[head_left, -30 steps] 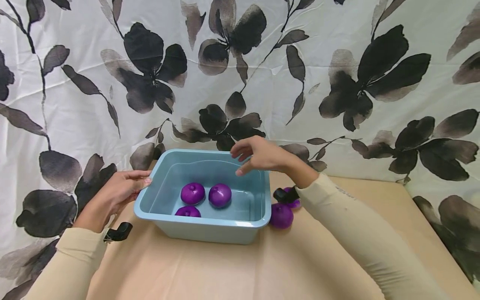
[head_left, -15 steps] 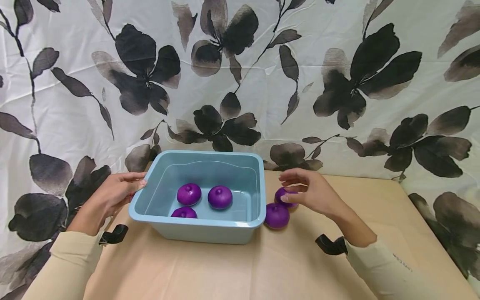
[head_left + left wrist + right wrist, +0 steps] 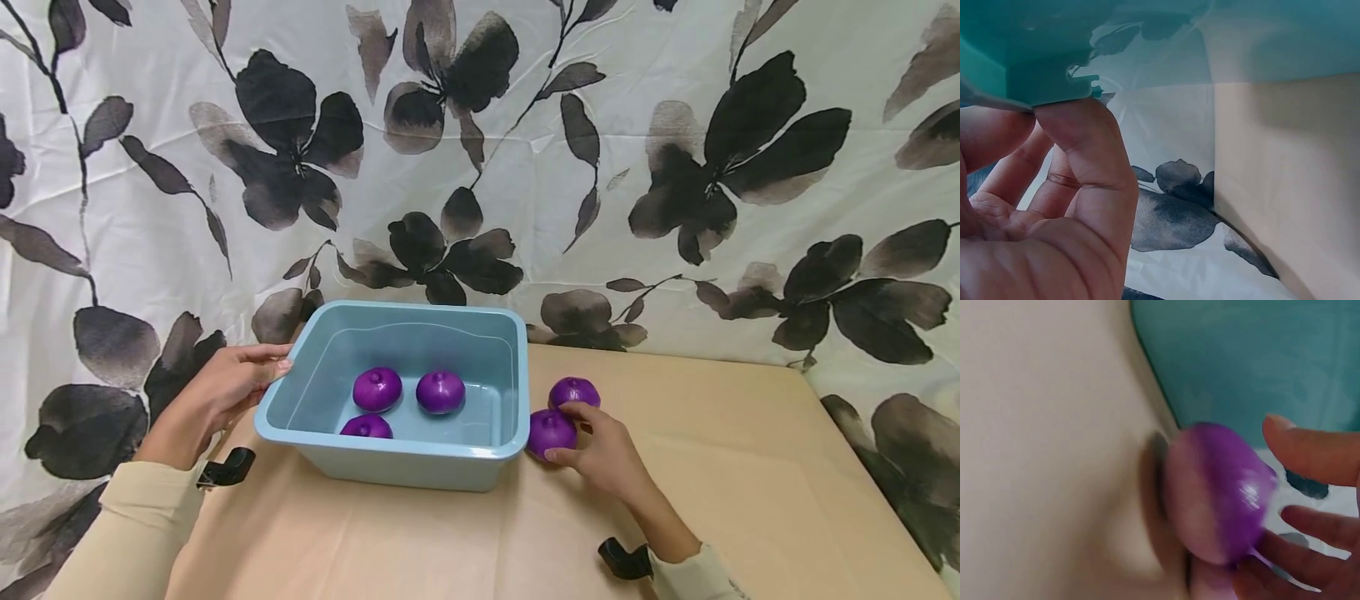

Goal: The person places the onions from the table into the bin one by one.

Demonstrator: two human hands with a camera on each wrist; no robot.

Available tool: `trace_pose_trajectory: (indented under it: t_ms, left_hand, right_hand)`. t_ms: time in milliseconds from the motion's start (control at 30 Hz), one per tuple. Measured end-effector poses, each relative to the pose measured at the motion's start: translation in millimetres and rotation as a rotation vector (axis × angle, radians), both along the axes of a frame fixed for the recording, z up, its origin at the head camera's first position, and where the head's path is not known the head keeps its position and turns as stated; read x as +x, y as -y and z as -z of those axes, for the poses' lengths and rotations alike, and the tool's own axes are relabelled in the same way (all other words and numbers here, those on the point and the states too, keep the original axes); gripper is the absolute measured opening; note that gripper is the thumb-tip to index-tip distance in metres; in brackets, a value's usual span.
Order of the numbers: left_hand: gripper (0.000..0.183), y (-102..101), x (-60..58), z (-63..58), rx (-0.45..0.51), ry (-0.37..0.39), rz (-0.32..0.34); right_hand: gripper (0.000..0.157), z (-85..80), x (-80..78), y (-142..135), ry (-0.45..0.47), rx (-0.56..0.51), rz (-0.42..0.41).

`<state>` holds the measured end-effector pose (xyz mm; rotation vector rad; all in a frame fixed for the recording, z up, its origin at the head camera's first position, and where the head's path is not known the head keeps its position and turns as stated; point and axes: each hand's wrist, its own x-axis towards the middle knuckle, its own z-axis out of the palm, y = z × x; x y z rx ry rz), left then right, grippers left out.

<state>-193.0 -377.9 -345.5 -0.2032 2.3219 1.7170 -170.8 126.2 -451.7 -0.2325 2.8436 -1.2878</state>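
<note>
1. Head view: the left hand (image 3: 225, 390) pinches the rim of a blue tub (image 3: 405, 472) at its left side. The tub stands upright on a tan table (image 3: 735, 475) and holds three purple onions: a left one (image 3: 377, 389), a right one (image 3: 441, 392) and a front one (image 3: 366, 427), partly hidden by the rim. Just right of the tub, the right hand (image 3: 603, 450) is at the near onion (image 3: 550, 432), thumb and fingers parted about it. The far onion (image 3: 576, 392) sits right behind that one. A black wrist camera is on each wrist, and a flowered cloth (image 3: 562, 167) hangs behind.

2. Left wrist view: the tub's edge lies between the thumb and a finger; other fingers bend below it.

3. Right wrist view: the thumb stands apart from the near onion, while fingers reach its side. The hand is fairly wide; whether those fingers touch, I cannot tell.
</note>
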Motion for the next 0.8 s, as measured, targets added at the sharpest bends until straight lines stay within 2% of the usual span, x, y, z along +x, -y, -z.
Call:
trace_pose_trajectory:
  t_ms: [233, 533, 667, 800]
  left_hand:
    - [0.066, -1, 1.4, 0.4, 0.015, 0.005, -0.012]
    - [0.066, -1, 2.7, 0.3, 0.015, 0.009, -0.015]
    - [0.066, -1, 1.8, -0.1, 0.005, 0.008, -0.014]
    - [0.066, -1, 1.6, -0.5, 0.004, 0.01, -0.021]
  right_hand:
    - [0.074, 15.3, 0.7, 23, -0.037, 0.082, 0.082]
    - [0.09, 23.7, 7.0, 27, -0.028, 0.088, 0.067]
    - [0.09, 24.2, 6.7, 24, -0.022, 0.067, 0.059]
    - [0.086, 14.5, 7.9, 18, -0.009, 0.028, 0.062]
